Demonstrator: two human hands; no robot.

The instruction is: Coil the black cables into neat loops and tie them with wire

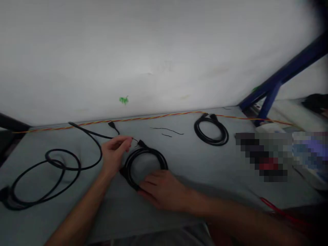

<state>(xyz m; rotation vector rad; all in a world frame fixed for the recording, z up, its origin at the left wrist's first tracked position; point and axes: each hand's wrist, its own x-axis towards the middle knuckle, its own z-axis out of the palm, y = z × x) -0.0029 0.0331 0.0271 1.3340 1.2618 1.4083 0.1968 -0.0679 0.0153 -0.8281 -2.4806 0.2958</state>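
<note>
My left hand (114,152) pinches a thin black wire tie (135,139) between thumb and fingertips, close to the black connector (141,144) of a coiled black cable (162,158). My right hand (165,189) is closed over the near right side of that coil; its fingertips are partly hidden. On the left lies a loose, uncoiled black cable (99,147), partly passing behind my left hand. Two thin dark wire pieces (167,130) rest on the grey tabletop (184,153) beyond the coil.
Another coiled black cable (211,141) lies at the back right. A twisted red-yellow wire (159,117) runs along the back edge under a white wall (153,51). Dark blue metal bars (271,83) slant at the right. Red handles (273,206) lie front right, near a pixelated patch.
</note>
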